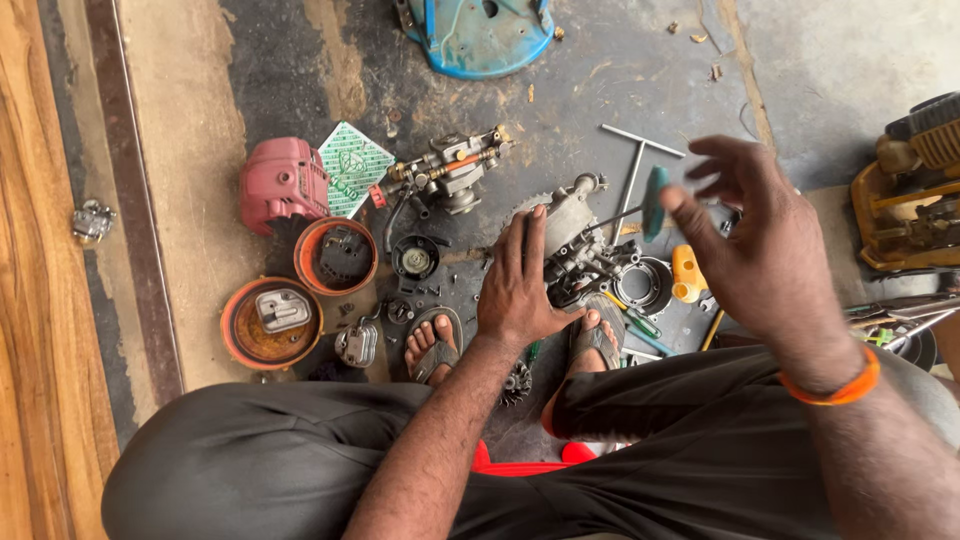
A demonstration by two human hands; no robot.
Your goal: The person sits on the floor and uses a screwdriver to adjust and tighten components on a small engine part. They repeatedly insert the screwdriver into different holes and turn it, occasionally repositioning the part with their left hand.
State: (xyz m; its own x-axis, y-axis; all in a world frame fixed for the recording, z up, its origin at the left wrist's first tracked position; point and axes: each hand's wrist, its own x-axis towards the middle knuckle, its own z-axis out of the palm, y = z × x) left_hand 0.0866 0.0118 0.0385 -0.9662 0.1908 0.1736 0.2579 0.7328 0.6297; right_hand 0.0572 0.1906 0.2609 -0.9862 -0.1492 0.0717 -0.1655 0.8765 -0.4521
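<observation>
My left hand (517, 285) rests palm down on a grey metal engine block (580, 245) standing on the floor between my feet, fingers wrapped over its left side. Raised in the air to the right of it, my right hand (760, 235) has its fingers spread and nothing in it; an orange band circles its wrist. Just behind that hand lie a green-handled tool (653, 200) and a steel T-handle wrench (632, 165). A yellow part (686, 275) and a black ring (645, 285) sit beside the engine block.
Left of me are a red engine cover (283, 182), two orange bowls (335, 257) (270, 322) holding parts, a carburettor assembly (450, 168) and a green patterned packet (352, 165). A blue disc (480, 35) lies at the top, a yellow machine (910, 190) at the right, wooden boards at far left.
</observation>
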